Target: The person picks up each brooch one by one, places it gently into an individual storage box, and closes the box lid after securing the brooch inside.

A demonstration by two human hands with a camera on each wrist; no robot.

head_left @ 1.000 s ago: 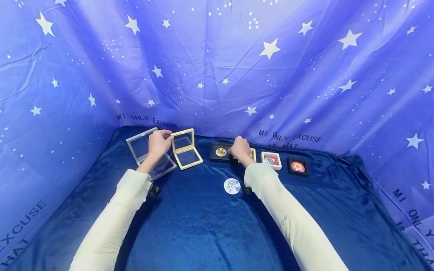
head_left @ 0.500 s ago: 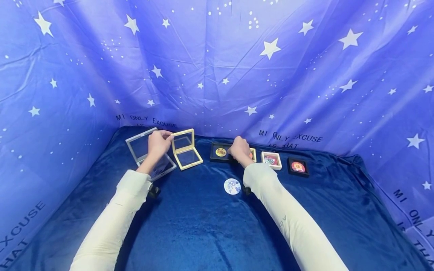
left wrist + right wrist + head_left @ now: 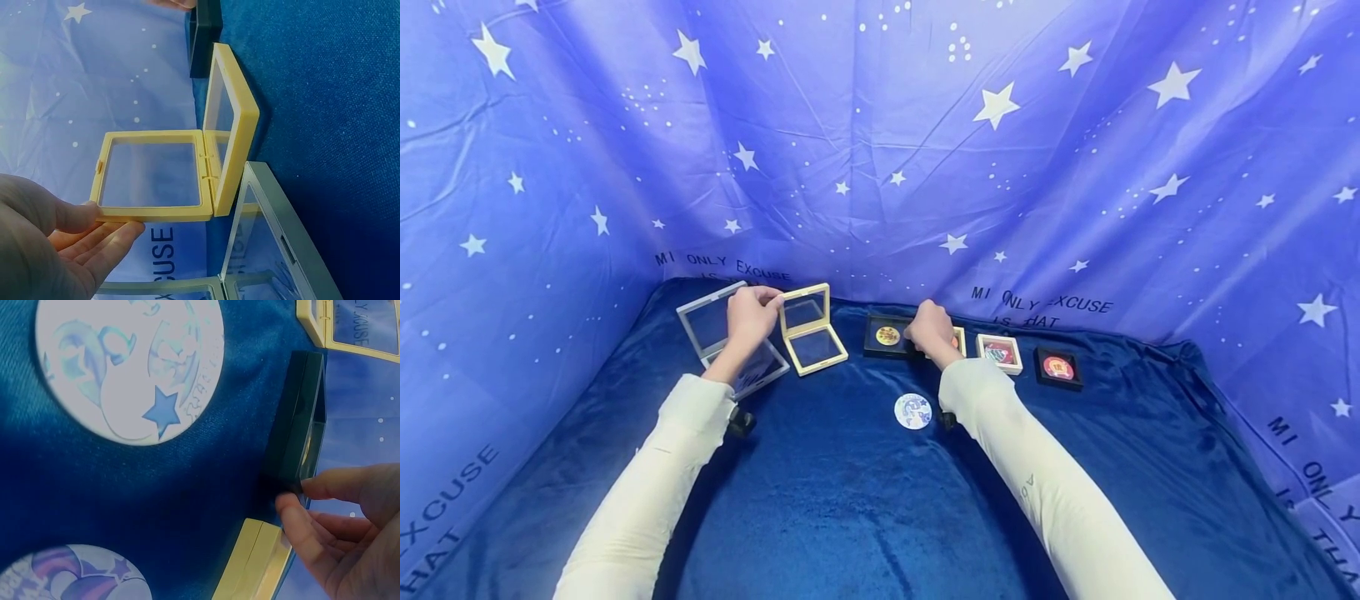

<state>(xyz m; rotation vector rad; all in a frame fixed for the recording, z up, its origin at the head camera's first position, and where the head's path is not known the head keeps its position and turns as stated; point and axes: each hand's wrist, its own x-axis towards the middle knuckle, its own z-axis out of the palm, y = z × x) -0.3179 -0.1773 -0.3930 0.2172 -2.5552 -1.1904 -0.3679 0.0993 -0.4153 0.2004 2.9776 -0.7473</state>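
Observation:
My left hand (image 3: 752, 321) pinches the lid edge of a yellow display frame (image 3: 251, 128) between thumb and fingers. The lid stands upright on its hinges, the other half lies on the cloth, and clear film fills both. Behind this hand a larger grey display frame (image 3: 269, 194) also stands open. With thumb and fingertips, my right hand (image 3: 931, 329) grips the near corner of a black display case (image 3: 294, 425), which holds a round yellow badge (image 3: 888, 336). A cream-coloured case (image 3: 253, 559) sits beside those fingers, partly hidden by the hand in the head view.
A white round badge (image 3: 913, 412) with a blue star lies in front; a second purple-patterned badge (image 3: 81, 578) shows in the right wrist view. To the right are a white case (image 3: 1000, 372) and a small black case (image 3: 1062, 384). A starry curtain (image 3: 880, 167) hangs close behind.

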